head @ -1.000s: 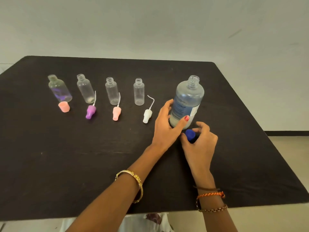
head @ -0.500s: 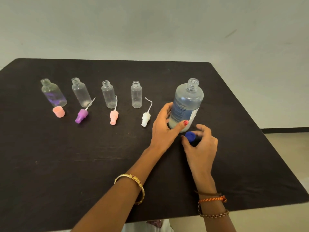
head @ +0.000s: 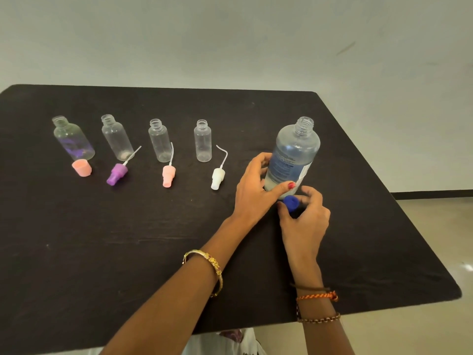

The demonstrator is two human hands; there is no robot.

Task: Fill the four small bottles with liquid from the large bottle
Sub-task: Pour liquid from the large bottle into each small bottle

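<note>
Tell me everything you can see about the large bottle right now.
The large bottle is clear, slightly cloudy plastic with a round shoulder and an open threaded neck, cap off. It stands upright on the black table, right of the four small bottles. A blue and white printed label wraps its body. Liquid fills only the lower part. The left hand grips its base, thumb across the front. A blue cap sits just before it.

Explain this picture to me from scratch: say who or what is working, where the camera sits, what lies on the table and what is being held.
No machine here: a person works with bare hands, filmed by a camera worn on the head, looking down. On the black table stand four small clear plastic bottles, all open, each with its cap lying in front: peach, purple, pink, white. The left hand grips the large clear labelled bottle, also open. The right hand pinches its blue cap beside the base.
</note>
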